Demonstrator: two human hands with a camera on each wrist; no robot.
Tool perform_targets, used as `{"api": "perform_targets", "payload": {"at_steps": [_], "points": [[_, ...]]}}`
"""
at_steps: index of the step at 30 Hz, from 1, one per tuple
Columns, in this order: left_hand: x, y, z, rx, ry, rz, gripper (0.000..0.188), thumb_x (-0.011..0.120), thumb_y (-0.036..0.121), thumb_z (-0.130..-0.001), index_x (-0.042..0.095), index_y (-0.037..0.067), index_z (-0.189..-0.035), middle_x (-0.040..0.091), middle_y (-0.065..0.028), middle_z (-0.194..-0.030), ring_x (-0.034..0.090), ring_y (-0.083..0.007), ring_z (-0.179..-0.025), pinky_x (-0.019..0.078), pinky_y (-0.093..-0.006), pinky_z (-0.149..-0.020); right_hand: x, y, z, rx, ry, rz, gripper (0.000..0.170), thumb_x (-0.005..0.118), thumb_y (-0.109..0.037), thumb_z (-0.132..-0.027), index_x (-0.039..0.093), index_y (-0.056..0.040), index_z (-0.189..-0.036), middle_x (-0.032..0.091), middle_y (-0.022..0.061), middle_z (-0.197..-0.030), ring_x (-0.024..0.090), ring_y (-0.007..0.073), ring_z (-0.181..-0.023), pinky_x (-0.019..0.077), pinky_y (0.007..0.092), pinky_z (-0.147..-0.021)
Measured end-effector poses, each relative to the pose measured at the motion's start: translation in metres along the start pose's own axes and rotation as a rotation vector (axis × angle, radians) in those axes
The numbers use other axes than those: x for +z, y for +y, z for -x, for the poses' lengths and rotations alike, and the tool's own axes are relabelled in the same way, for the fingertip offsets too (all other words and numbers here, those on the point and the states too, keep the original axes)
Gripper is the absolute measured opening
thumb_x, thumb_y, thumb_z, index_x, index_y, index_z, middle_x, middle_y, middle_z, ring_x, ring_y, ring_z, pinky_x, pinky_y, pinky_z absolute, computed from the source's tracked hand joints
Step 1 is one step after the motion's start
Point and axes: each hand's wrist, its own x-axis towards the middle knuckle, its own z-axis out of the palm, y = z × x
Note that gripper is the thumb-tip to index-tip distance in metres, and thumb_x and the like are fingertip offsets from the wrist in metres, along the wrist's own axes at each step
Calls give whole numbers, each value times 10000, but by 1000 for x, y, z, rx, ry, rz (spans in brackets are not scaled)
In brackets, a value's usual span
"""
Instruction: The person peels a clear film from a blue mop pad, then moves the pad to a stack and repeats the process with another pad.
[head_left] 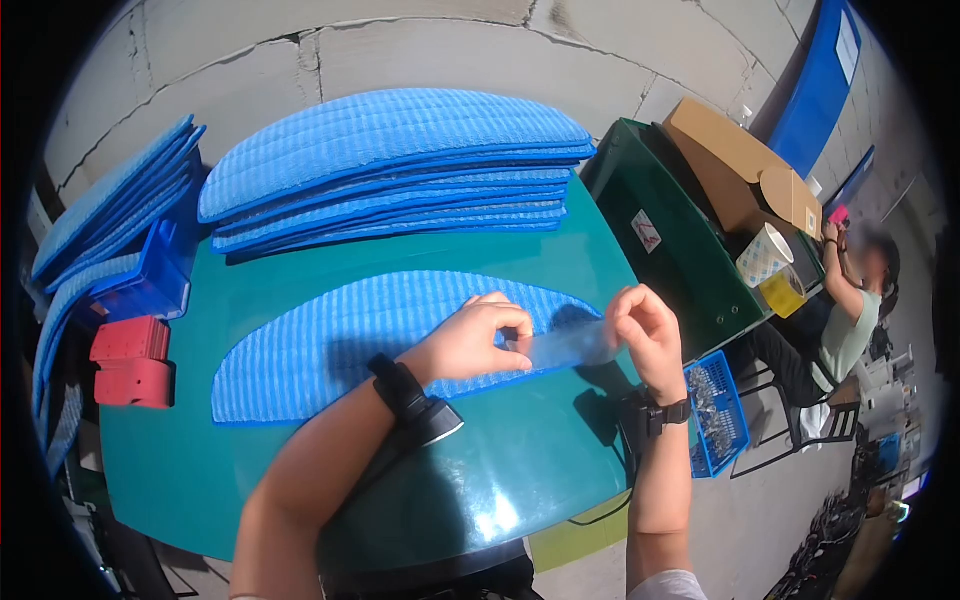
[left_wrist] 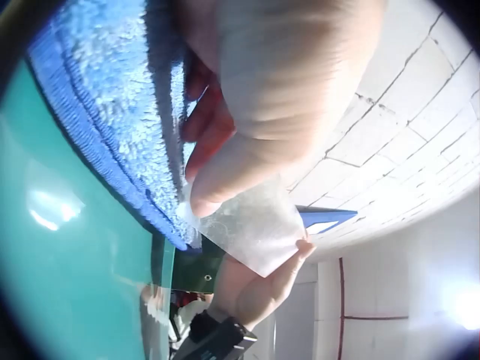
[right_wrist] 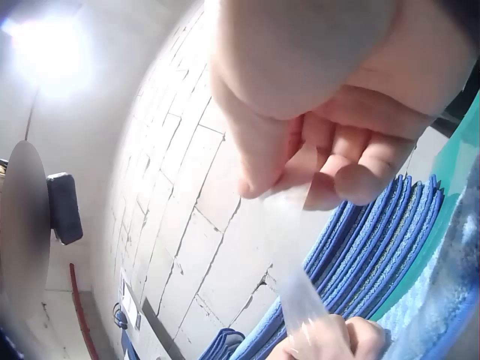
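Note:
My left hand [head_left: 468, 341] and right hand [head_left: 650, 338] hold a translucent strip of plastic film [head_left: 568, 348] stretched between them. In the left wrist view, the thumb and fingers of that hand pinch one end of the film [left_wrist: 251, 225], close by the pad's blue edging. The film's other end is between the right hand's thumb and fingers, as the right wrist view shows the strip [right_wrist: 304, 300] running down to the left hand. Beneath both hands, a blue striped half-oval cloth pad [head_left: 320, 350] lies flat on the green table [head_left: 250, 480], curved side away.
Behind the pad stands a stack of similar blue pads [head_left: 400, 150]. More pads [head_left: 120, 200] lean at the left over a blue bin [head_left: 150, 280], near a red tape dispenser-like block [head_left: 133, 362]. A green cabinet [head_left: 670, 240] and blue basket [head_left: 715, 415] are at the right; a seated person [head_left: 850, 310] sits beyond.

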Motion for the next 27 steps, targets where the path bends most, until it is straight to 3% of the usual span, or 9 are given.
{"api": "perform_targets", "payload": {"at_steps": [3, 5, 6, 10, 12, 15, 21, 23, 27], "points": [[-2, 0, 1, -45, -51, 214, 175, 804, 166, -864, 640, 104, -871, 663, -14, -934, 601, -178, -981, 442, -368, -963, -3, 11, -5, -8, 115, -19, 144, 673, -163, -1029, 589, -47, -1010, 597, 8, -851, 582, 91, -747, 466, 245, -666], [-1, 1, 2, -141, 47, 707, 122, 757, 134, -926, 642, 95, -913, 669, -3, -960, 616, -126, -942, 485, -337, -909, -5, 19, -8, 12, 226, 22, 143, 649, -169, -1048, 588, -47, -1008, 602, 7, -839, 579, 76, -725, 457, 228, -637], [1, -7, 1, -138, 71, 730, 137, 720, 100, -957, 600, 92, -1022, 664, -15, -973, 617, -107, -930, 502, -303, -874, -6, 23, -10, 25, 245, 4, 118, 645, -148, -1050, 577, -52, -1059, 616, -3, -842, 585, 67, -721, 455, 212, -622], [7, -2, 0, -226, 272, 715, 233, 706, 73, -941, 540, 84, -1103, 661, -16, -925, 619, -105, -903, 492, -294, -830, -3, 41, -15, 94, 339, -32, 200, 661, -104, -1033, 526, -74, -1177, 633, -14, -844, 601, 71, -725, 466, 214, -622], [8, 7, 0, -267, 417, 262, 308, 677, 52, -926, 481, 73, -1163, 642, -14, -844, 612, -93, -869, 478, -294, -775, -4, 51, -17, 91, 297, 90, 155, 641, -86, -1035, 542, -67, -1153, 613, -21, -851, 577, 57, -742, 453, 211, -637], [10, 9, -1, -332, 545, 236, 259, 655, 35, -891, 514, 77, -1104, 620, -15, -784, 601, -110, -799, 461, -299, -757, 6, 61, -19, 124, 280, 359, 52, 641, -58, -1013, 637, -53, -1065, 611, -24, -870, 573, 70, -770, 474, 251, -691], [11, 8, 1, -158, 432, -244, 84, 637, 61, -831, 653, 93, -907, 632, -44, -733, 587, -247, -737, 484, -387, -810, 13, 53, -20, 138, 214, 684, 94, 654, -67, -983, 700, -26, -1054, 671, 96, -917, 676, 210, -834, 529, 340, -740], [14, 6, 1, -142, 434, -268, 92, 641, 72, -827, 675, 95, -909, 641, -48, -727, 596, -263, -754, 485, -406, -822, 14, 52, -21, 125, 186, 758, 104, 645, -79, -983, 709, -30, -1050, 679, 123, -939, 688, 285, -849, 540, 378, -758], [18, 1, 1, -132, 390, -400, 132, 657, 88, -815, 703, 100, -938, 678, -57, -762, 620, -283, -830, 475, -422, -870, 18, 50, -22, 96, 155, 848, 99, 631, -78, -987, 707, -47, -1043, 661, 127, -927, 677, 320, -845, 535, 403, -760]]}}
